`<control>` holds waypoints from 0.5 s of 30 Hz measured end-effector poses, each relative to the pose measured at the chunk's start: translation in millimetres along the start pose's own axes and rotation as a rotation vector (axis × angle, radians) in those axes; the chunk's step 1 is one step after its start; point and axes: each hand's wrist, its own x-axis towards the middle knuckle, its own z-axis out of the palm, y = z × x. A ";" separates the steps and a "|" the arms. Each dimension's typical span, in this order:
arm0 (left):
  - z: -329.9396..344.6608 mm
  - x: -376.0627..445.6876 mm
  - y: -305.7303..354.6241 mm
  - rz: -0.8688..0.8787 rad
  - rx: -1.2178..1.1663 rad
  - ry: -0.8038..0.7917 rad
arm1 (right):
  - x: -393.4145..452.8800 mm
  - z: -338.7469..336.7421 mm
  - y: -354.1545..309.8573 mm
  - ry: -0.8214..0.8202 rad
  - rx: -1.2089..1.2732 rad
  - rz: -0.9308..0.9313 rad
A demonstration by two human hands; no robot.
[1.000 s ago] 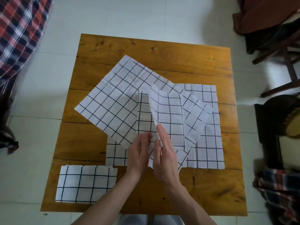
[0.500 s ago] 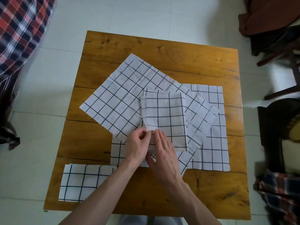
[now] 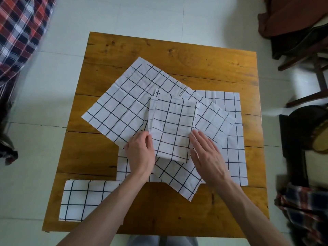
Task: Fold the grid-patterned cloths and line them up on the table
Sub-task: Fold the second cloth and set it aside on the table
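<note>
**A:** What is nearest the person?

**B:** At the near left corner of the wooden table [image 3: 159,210] lies one folded cloth [image 3: 83,199], white with dark grid lines, flat and partly under the left forearm.

**A:** And the hands?

**B:** Both are over the middle of the table. The left hand [image 3: 140,153] has its fingers curled at the left edge of a small folded piece [image 3: 173,128]; it seems to be pinching that edge, though the grip itself is hidden. The right hand [image 3: 206,155] lies flat with fingers straight and close together, its fingertips [image 3: 195,134] touching the lower right edge of the same piece.

**A:** Where does that piece sit?

**B:** On top of a pile of unfolded grid cloths. A large one [image 3: 124,107] is turned at an angle and reaches toward the far left. Another, square to the table [image 3: 232,139], shows on the right.

**A:** Beyond the table?

**B:** Pale floor tiles [image 3: 159,13]. A red plaid fabric [image 3: 19,31] at far left, a dark wooden chair [image 3: 305,55] at far right.
</note>
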 end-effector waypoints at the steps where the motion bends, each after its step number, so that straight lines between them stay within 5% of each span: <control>1: 0.1 1.3 -1.5 0.003 -0.017 0.007 | 0.6 0.8 2.0 -0.015 -0.032 -0.022; 10: -2.9 15.6 -2.7 -0.013 0.013 0.010 | 2.9 10.1 -4.9 -0.009 -0.079 0.001; 15: -1.4 -3.0 -6.7 0.135 0.205 0.105 | 2.2 16.5 -7.8 -0.049 -0.102 0.033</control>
